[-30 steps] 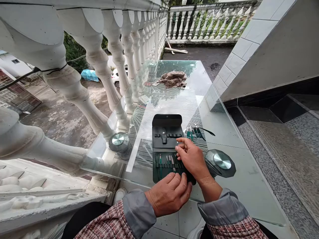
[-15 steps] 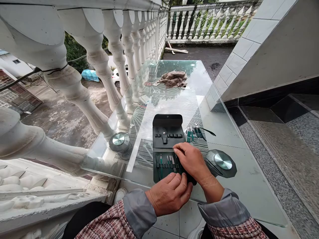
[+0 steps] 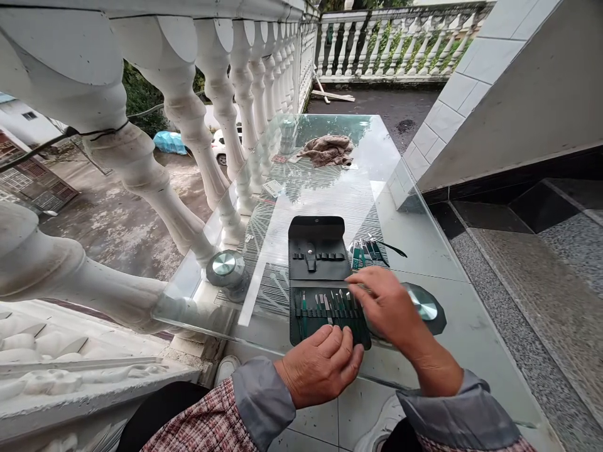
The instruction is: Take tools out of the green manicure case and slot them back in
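A black manicure case [image 3: 316, 269] lies unfolded on the glass table [image 3: 424, 251]. Its upper half has a row of vacant loops, while slim green-handled grooming tools [image 3: 325, 301] stand in the loops of the lower half. My left hand [image 3: 325, 364] is closed at the case's bottom edge, thumb and fingers gripping there. Above the case's right edge hovers my right hand [image 3: 384, 301], fingers stretched and slightly apart, with nothing visible in them. Just beyond it, nail clippers and small scissors [image 3: 367, 251] rest in a group on the glass.
A crumpled brown cloth [image 3: 327, 150] lies toward the table's far end. Round metal-topped table supports [image 3: 227, 263] show at left and right under the glass. White balusters [image 3: 217, 107] run along the left side, and stone steps [image 3: 532, 263] rise on the right.
My right hand has lifted off the tools and moved right, its fingers straightening, which uncovers more tools in the lower row. My left hand has stayed at the bottom edge.
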Action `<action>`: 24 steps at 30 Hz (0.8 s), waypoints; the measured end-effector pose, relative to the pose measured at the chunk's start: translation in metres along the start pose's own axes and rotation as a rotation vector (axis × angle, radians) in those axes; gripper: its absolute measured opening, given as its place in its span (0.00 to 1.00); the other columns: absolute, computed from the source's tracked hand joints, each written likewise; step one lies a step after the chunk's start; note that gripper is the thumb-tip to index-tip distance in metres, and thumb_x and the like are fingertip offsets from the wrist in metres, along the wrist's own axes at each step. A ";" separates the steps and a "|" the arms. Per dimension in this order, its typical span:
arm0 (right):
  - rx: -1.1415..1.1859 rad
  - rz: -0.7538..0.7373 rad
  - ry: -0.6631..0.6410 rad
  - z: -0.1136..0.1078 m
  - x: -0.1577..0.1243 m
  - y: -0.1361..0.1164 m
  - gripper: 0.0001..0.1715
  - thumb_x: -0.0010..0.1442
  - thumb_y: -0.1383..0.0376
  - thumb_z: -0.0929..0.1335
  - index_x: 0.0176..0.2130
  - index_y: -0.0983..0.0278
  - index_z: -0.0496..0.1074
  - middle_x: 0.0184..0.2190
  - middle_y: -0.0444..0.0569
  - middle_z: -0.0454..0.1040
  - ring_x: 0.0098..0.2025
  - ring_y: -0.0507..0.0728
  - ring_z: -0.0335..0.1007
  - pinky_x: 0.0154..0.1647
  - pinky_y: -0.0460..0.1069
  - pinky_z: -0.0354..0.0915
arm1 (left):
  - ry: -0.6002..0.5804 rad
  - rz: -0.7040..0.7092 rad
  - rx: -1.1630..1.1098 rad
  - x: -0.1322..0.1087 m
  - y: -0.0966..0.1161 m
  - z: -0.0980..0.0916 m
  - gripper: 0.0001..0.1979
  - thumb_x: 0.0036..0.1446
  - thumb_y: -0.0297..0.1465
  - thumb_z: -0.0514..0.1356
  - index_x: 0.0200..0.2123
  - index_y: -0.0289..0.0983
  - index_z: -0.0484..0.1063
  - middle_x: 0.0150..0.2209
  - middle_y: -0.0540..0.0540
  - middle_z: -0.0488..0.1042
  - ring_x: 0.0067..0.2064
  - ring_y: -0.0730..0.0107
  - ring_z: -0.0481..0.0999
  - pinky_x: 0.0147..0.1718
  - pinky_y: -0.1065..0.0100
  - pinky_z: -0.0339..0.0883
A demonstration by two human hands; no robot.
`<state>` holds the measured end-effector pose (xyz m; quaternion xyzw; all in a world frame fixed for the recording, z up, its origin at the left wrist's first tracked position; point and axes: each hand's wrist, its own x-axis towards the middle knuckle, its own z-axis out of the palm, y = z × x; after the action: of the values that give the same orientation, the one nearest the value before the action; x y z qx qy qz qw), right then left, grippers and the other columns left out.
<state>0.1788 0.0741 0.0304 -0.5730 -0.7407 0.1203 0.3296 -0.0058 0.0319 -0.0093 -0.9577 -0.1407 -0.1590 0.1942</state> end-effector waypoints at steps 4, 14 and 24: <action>-0.089 0.254 0.143 -0.026 -0.008 0.026 0.10 0.55 0.60 0.62 0.32 0.60 0.71 0.32 0.48 0.73 0.34 0.56 0.67 0.37 0.51 0.61 | 0.002 -0.010 0.006 -0.001 0.000 -0.002 0.17 0.63 0.30 0.50 0.53 0.28 0.63 0.51 0.32 0.67 0.48 0.57 0.71 0.48 0.55 0.63; -0.352 0.269 -0.151 -0.027 -0.034 0.046 0.08 0.54 0.61 0.63 0.27 0.60 0.68 0.28 0.45 0.71 0.33 0.56 0.65 0.31 0.49 0.56 | 0.036 0.048 -0.001 0.004 0.001 -0.009 0.17 0.63 0.31 0.51 0.51 0.29 0.66 0.51 0.33 0.68 0.50 0.56 0.70 0.50 0.55 0.64; -0.606 0.232 -0.175 -0.019 -0.036 0.041 0.08 0.56 0.67 0.63 0.25 0.61 0.63 0.27 0.48 0.68 0.32 0.57 0.62 0.27 0.49 0.49 | 0.155 0.217 -0.082 -0.001 0.005 -0.012 0.15 0.62 0.32 0.52 0.46 0.30 0.71 0.46 0.35 0.72 0.46 0.58 0.74 0.43 0.59 0.70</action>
<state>0.2269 0.0502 0.0096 -0.7130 -0.6980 -0.0201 0.0636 -0.0081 0.0220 -0.0010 -0.9593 -0.0144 -0.2159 0.1813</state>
